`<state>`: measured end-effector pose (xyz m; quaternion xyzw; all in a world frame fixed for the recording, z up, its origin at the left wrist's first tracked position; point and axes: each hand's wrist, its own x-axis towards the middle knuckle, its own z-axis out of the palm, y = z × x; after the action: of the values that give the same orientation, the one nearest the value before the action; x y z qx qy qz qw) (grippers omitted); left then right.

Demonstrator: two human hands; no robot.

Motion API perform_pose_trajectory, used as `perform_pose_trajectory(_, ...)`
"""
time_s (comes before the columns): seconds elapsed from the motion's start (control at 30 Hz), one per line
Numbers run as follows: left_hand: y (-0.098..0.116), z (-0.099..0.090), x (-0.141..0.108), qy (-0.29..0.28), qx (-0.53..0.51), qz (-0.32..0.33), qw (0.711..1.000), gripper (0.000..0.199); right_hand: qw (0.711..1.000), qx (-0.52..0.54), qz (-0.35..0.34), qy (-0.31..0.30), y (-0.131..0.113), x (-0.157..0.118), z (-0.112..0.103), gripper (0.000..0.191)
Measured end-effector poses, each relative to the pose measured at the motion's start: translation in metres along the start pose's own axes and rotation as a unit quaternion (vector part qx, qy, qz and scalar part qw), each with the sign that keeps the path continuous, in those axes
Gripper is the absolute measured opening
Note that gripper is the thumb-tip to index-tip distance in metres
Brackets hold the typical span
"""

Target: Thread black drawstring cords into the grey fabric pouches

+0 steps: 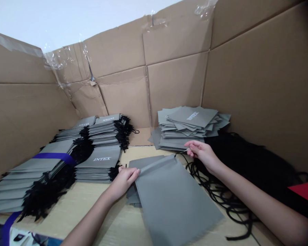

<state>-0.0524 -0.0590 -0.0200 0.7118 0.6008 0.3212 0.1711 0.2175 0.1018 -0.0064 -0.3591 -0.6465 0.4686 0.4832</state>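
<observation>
A flat grey fabric drawstring pouch [174, 198] slants down across the middle of the table, its hemmed top edge toward the back. At that hem's left end, my left hand [126, 178] pinches the fabric between thumb and fingers. My right hand [201, 155] is closed on a thin needle-like threading tool [181, 152] near the hem's right end. Black shows where tool and hem meet; a cord there is too small to make out fully. More grey pouches [133, 197] lie partly hidden under the held one. Loose black cords [218, 191] trail below my right hand.
A loose pile of grey pouches [192, 123] stands at the back right, beside a black heap of cord [246, 153]. Corded pouch stacks [99, 165] stand at left, one with a purple band [55, 156]. Cardboard walls [177, 75] enclose the table. A red piece [305, 192] lies far right.
</observation>
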Motion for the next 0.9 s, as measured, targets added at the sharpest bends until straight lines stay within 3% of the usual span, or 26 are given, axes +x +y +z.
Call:
perform_pose_trajectory(0.23, -0.002, 0.008, 0.000, 0.002, 0.033, 0.003, 0.999, 0.039, 1.000, -0.009, -0.018, -0.002, 0.003, 0.005, -0.009, 0.029)
perform_pose_trajectory(0.47, 0.008, 0.008, -0.002, 0.001, 0.020, -0.002, 1.000, 0.038, 0.998, -0.004, -0.067, 0.016, 0.006, 0.008, -0.017, 0.024)
perform_pose_trajectory(0.6, 0.005, 0.004, -0.003, -0.008, -0.054, -0.025, 0.998, 0.040, 0.995, -0.003, -0.083, 0.055, 0.005, 0.009, -0.024, 0.023)
perform_pose_trajectory(0.77, -0.004, 0.004, -0.001, -0.006, -0.179, -0.041, 0.983, 0.040, 0.998, -0.002, -0.065, -0.009, 0.003, 0.006, -0.020, 0.024)
perform_pose_trajectory(0.9, -0.006, 0.006, 0.000, 0.022, -0.217, -0.029, 0.976, 0.037, 0.998, -0.011, -0.061, -0.015, 0.006, 0.008, -0.019, 0.025)
